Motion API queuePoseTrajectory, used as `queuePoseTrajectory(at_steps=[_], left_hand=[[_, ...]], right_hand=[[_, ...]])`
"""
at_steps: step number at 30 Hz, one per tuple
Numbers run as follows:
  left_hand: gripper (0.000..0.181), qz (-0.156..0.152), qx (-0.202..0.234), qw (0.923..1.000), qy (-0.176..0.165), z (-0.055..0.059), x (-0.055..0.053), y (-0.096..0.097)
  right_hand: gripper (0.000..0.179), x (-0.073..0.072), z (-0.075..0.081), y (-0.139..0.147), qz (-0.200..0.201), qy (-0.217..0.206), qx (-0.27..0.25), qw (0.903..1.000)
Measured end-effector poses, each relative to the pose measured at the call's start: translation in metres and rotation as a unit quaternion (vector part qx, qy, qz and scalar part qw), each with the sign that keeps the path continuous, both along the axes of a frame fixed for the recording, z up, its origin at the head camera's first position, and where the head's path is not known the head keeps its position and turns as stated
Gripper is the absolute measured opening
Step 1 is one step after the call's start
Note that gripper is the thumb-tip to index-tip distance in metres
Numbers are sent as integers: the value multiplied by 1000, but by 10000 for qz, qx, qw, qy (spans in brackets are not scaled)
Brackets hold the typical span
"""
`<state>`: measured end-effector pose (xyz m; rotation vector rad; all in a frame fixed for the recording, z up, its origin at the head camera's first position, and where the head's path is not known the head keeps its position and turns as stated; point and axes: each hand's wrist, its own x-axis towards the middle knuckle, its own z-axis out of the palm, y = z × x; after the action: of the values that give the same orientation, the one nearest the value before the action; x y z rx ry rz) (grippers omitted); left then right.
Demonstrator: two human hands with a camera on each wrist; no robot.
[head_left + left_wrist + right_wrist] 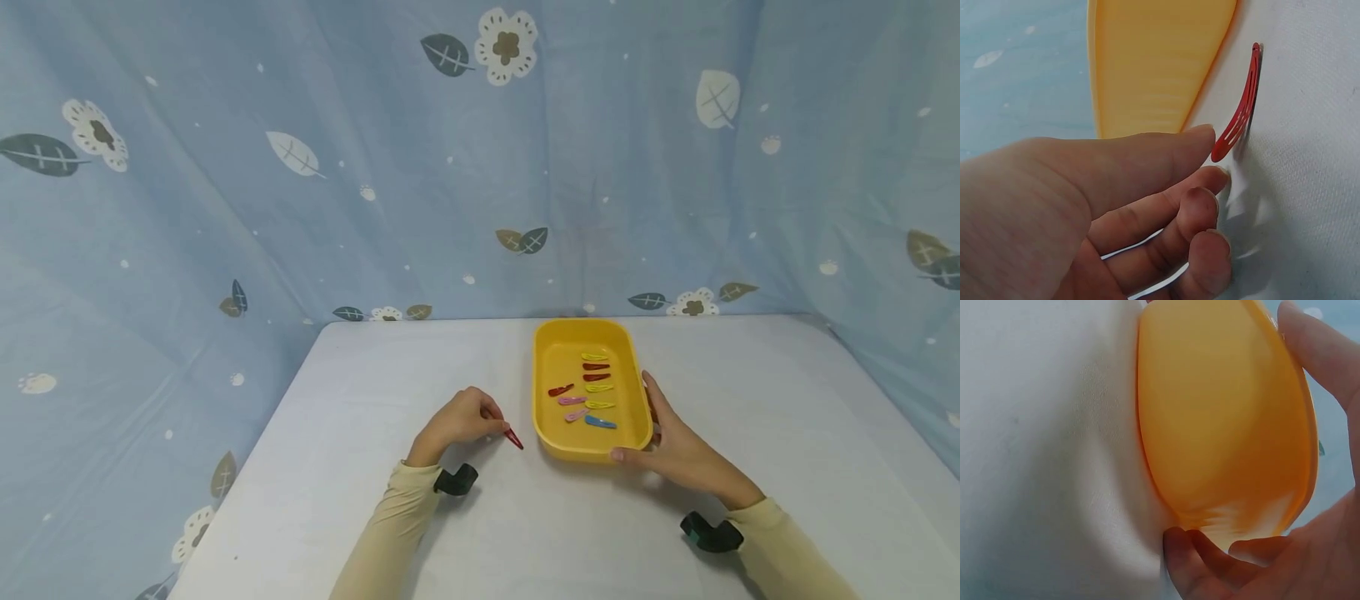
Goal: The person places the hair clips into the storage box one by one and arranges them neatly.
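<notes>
My left hand (471,417) is low over the table, left of a yellow tray (551,429). Between its thumb and index fingertips is the wide end of a red hair clip (1244,109). The clip slants, its narrow end down at the white cloth. My right hand (686,454) grips the tray at its near right corner, thumb (1310,344) on the rim and fingers curled against the outer wall. Inside the tray lie several hair clips: a blue one (601,422), pink ones (572,401), yellow ones (600,405) and red ones (596,377).
A white cloth (420,358) covers the table. Behind it and at its sides hangs a blue curtain (420,192) printed with flowers and leaves. Each wrist wears a black camera mount, one on the left (456,480) and one on the right (711,533).
</notes>
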<state>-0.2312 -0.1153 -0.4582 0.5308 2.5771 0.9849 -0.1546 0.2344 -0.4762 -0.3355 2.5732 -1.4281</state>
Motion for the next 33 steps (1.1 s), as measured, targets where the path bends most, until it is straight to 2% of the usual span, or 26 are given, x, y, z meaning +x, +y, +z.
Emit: queuePoseTrajectory(at_steps=[21, 27, 33], left_hand=[[10, 28, -96, 9999, 7, -3, 0, 4], [9, 37, -113, 9998, -155, -4, -1, 2], [7, -172, -120, 9991, -370, -4, -2, -3]], right_hand=[[126, -1, 0, -2, -102, -117, -55, 9999], [125, -1, 0, -2, -98, -115, -49, 9999], [126, 0, 0, -2, -142, -142, 71, 9998]])
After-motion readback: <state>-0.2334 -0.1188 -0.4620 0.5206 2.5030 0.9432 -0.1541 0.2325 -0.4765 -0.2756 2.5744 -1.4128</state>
